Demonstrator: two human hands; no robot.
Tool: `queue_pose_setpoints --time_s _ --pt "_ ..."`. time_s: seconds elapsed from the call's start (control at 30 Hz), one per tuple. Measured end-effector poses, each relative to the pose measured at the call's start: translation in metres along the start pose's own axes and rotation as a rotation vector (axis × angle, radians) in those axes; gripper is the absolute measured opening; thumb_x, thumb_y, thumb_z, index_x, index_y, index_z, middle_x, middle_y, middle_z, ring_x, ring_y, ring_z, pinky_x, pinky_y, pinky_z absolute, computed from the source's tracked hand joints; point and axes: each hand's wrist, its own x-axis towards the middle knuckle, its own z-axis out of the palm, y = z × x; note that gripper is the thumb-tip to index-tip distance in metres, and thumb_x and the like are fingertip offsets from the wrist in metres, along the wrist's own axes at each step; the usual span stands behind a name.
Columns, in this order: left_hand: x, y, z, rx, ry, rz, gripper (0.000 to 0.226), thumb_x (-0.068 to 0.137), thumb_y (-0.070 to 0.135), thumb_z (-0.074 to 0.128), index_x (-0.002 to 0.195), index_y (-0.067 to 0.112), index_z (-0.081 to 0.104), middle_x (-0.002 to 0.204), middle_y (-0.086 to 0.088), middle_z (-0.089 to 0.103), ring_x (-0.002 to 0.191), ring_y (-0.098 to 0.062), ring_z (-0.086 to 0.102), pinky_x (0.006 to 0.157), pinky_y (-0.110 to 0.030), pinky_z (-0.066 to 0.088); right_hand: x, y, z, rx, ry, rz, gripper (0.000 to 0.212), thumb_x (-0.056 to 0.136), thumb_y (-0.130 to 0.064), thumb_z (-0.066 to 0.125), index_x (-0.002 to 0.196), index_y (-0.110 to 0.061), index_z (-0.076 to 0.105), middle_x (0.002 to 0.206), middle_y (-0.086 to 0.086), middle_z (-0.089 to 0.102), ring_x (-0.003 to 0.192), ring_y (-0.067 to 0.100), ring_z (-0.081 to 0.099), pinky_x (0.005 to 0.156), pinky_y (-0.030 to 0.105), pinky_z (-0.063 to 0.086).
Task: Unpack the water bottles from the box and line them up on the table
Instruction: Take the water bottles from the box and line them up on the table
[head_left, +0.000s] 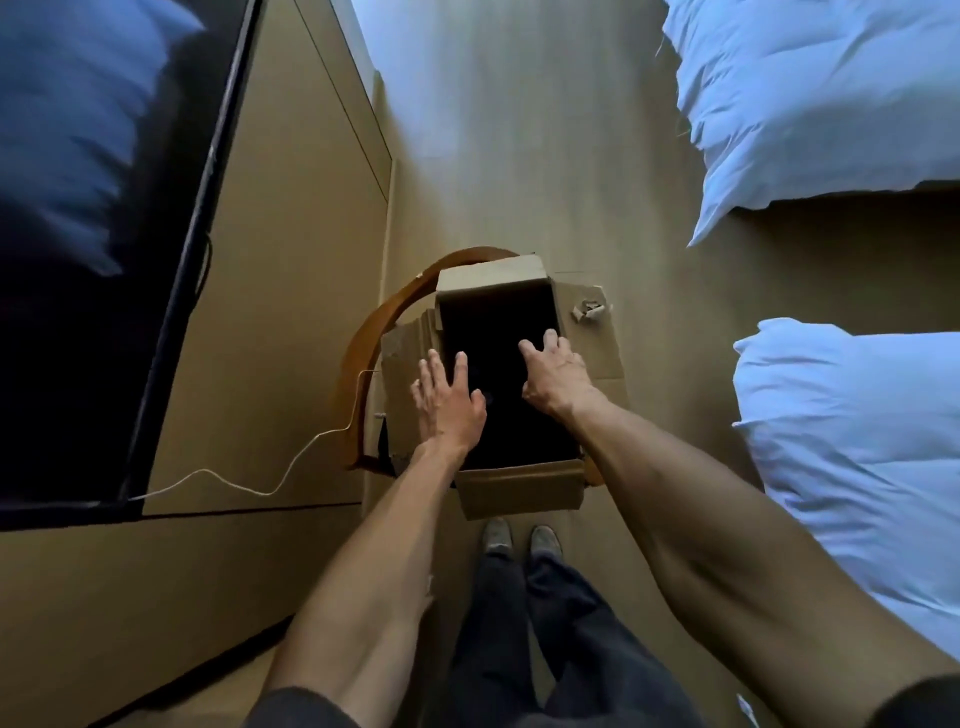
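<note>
A person is standing over an open cardboard box (519, 491), which is sitting on a round wooden chair (363, 358) on the floor (519, 156). The flaps are lying folded outward, and the inside is too dark to show any bottles. The left hand (447, 400) is hovering over the box's left edge, fingers (434, 366) straight and spread wide, holding nothing. The right hand (553, 371) is reaching over the opening near the right wall, fingers loosely bent downward into the dark; whether they are gripping anything, I cannot tell. A white cable (260, 480) is trailing across the bench (270, 312) on the left, beside a dark screen (104, 234). Two white pillows (831, 104) are lying to the right.
</note>
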Motion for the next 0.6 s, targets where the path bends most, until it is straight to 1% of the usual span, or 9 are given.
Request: queue_pose_setpoints --time_s 0.13,0.23,0.4,0.6 --pt "0.023 -0.018 0.011 0.014 -0.033 -0.036 0.065 0.1 0.035 0.046 0.156 0.028 0.014 0.164 -0.014 0.0 0.151 -0.032 -0.003 0.12 -0.049 0.003 0.024 0.002 0.024 -0.028 -0.039 -0.016 0.057 0.086 -0.023 0.066 0.137 -0.015 0.041 0.145 0.025 0.032 0.129 0.039 0.038 0.104 0.046 0.041" --pt "0.04 -0.036 0.016 0.007 -0.029 -0.07 0.066 0.099 0.035 0.045 0.156 0.028 0.013 0.164 -0.013 -0.001 0.151 -0.032 -0.002 0.12 -0.049 0.003 0.04 -0.004 0.042 -0.023 -0.075 -0.028 0.056 0.085 -0.021 0.065 0.136 -0.014 0.041 0.143 0.025 0.032 0.127 0.039 0.039 0.099 0.047 0.046" --pt "0.053 -0.058 0.029 0.004 -0.025 -0.097 0.066 0.099 0.039 0.044 0.156 0.028 0.012 0.164 -0.013 0.001 0.151 -0.031 0.0 0.119 -0.048 0.004 0.056 -0.011 0.072 -0.073 -0.139 -0.014 0.058 0.083 -0.025 0.066 0.135 -0.017 0.042 0.139 0.022 0.035 0.124 0.039 0.041 0.092 0.049 0.047" --pt "0.065 -0.059 0.041 -0.038 -0.034 -0.094 0.071 0.098 0.042 0.046 0.156 0.023 0.01 0.164 -0.013 0.001 0.151 -0.03 0.002 0.118 -0.047 0.003 0.076 -0.015 0.091 -0.114 -0.188 -0.001 0.062 0.084 -0.028 0.067 0.139 -0.018 0.039 0.141 0.021 0.033 0.126 0.038 0.04 0.092 0.047 0.047"
